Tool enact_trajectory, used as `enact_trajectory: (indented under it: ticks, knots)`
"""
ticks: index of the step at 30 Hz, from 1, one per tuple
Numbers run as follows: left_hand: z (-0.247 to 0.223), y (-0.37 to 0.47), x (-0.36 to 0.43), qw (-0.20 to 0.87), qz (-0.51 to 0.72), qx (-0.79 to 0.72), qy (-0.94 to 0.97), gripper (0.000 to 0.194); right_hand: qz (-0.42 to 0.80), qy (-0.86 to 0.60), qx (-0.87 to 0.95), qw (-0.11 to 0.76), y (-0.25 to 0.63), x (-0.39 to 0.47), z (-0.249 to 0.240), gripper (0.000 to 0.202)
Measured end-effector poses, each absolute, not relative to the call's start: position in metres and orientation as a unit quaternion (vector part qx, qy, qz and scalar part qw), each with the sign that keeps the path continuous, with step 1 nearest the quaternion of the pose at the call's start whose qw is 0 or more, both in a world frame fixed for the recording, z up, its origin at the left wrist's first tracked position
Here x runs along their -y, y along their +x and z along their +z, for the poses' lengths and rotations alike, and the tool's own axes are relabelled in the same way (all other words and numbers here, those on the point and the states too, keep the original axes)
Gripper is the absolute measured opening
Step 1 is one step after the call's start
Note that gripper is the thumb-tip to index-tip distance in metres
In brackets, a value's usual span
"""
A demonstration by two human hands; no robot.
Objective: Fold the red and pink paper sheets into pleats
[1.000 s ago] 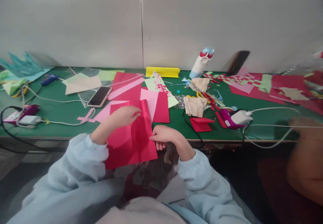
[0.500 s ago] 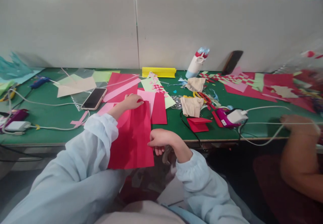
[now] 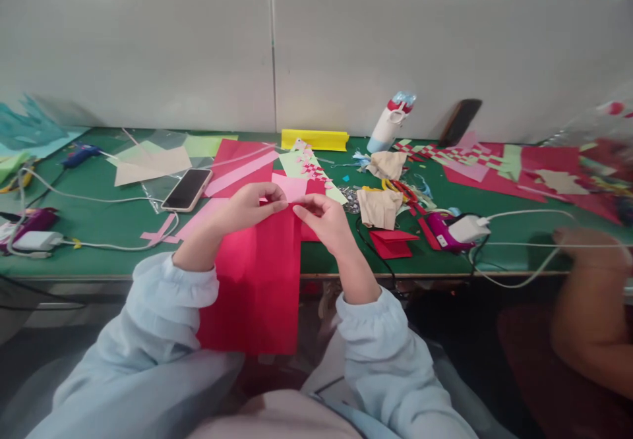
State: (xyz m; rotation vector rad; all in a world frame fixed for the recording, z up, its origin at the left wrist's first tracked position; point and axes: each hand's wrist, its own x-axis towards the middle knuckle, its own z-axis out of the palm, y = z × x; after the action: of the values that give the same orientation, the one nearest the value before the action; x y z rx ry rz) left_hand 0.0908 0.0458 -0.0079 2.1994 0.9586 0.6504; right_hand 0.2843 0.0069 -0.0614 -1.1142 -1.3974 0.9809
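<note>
A large sheet of red paper [image 3: 257, 281] with faint lengthwise creases hangs over the table's front edge toward my lap. My left hand [image 3: 252, 207] pinches its far right corner between thumb and fingers. Close beside it, my right hand [image 3: 324, 221] has thumb and forefinger closed on the same corner, the fingertips of both hands almost meeting. Pink paper [image 3: 289, 187] and more red paper lie under and behind my hands. A light green sheet [image 3: 336, 193] with red-and-pink checkered pieces is just beyond my right hand.
A phone [image 3: 186, 190] and white cables lie left. Beyond are a folded yellow paper [image 3: 315, 140] and a tilted bottle [image 3: 391, 122]. Beige cloth pieces [image 3: 380, 208], scissors [image 3: 404, 192] and a purple power strip [image 3: 448, 230] lie right. Another person's arm [image 3: 591, 294] is far right.
My right hand has risen from the sheet's right edge to its far corner. My left hand has moved slightly to meet it, and the red paper has shifted toward my lap.
</note>
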Motion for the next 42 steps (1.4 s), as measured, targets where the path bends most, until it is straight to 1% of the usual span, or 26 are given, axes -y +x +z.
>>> enact_trajectory:
  ticks: [4, 9, 12, 17, 24, 29, 36, 42]
  knots:
    - [0.001, 0.085, -0.022, 0.305, 0.274, -0.388, 0.826, 0.024, 0.494, -0.402, 0.556, 0.534, 0.275, -0.005, -0.047, 0.027]
    - [0.004, 0.078, -0.005, 0.283, 0.334, -0.401, 0.805, 0.021, 0.529, -0.377, 0.539, 0.537, 0.263, -0.004, -0.036, 0.028]
    - [0.002, 0.073, -0.001, 0.302, 0.354, -0.426, 0.776, 0.019, 0.545, -0.358, 0.546, 0.526, 0.258, -0.005, -0.034, 0.026]
    - [0.002, 0.066, 0.003, 0.335, 0.370, -0.445, 0.744, 0.019, 0.549, -0.338, 0.548, 0.533, 0.251, -0.004, -0.032, 0.023]
    - [0.009, 0.061, 0.010, 0.335, 0.385, -0.447, 0.735, 0.016, 0.535, -0.320, 0.574, 0.531, 0.249, 0.006, -0.021, 0.021]
    - [0.007, 0.057, 0.016, 0.374, 0.413, -0.443, 0.702, 0.015, 0.519, -0.312, 0.598, 0.525, 0.244, 0.009, -0.017, 0.020]
    - [0.000, 0.054, 0.016, 0.434, 0.430, -0.447, 0.654, 0.020, 0.537, -0.280, 0.597, 0.526, 0.240, 0.004, -0.022, 0.022]
    - [-0.006, 0.052, 0.011, 0.444, 0.426, -0.461, 0.639, 0.026, 0.525, -0.295, 0.598, 0.529, 0.239, 0.001, -0.025, 0.027]
